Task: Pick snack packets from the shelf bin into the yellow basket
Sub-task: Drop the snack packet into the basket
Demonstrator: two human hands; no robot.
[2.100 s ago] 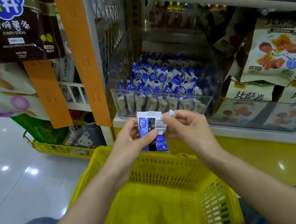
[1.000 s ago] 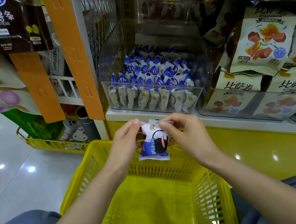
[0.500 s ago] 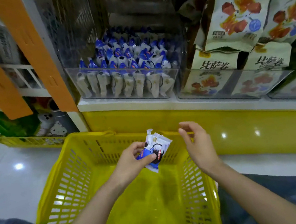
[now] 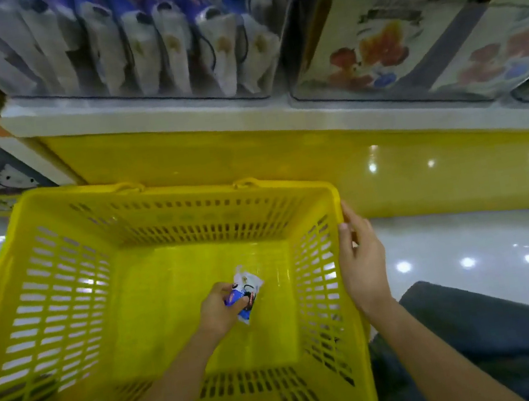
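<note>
The yellow basket (image 4: pixel 52 211) fills the lower middle of the head view, its bottom bare. My left hand (image 4: pixel 216 312) is down inside it and pinches a small blue-and-white snack packet (image 4: pixel 247 287) just above the basket floor. My right hand (image 4: pixel 363 259) rests with relaxed fingers against the basket's right rim and holds nothing. Above, the clear shelf bin (image 4: pixel 38 48) holds several of the same blue-and-white packets standing in rows.
A white shelf edge (image 4: pixel 175 117) and a yellow base panel (image 4: pixel 249 154) run behind the basket. Another clear bin (image 4: pixel 444 80) at the right holds larger cream snack bags. Glossy white floor (image 4: pixel 468 238) lies to the right; my denim-clad knee (image 4: pixel 499 337) is at lower right.
The view tilted down. My left hand lowered the packet from the basket's rim level deep into the basket. My right hand let go of the packet and moved to the basket's right rim.
</note>
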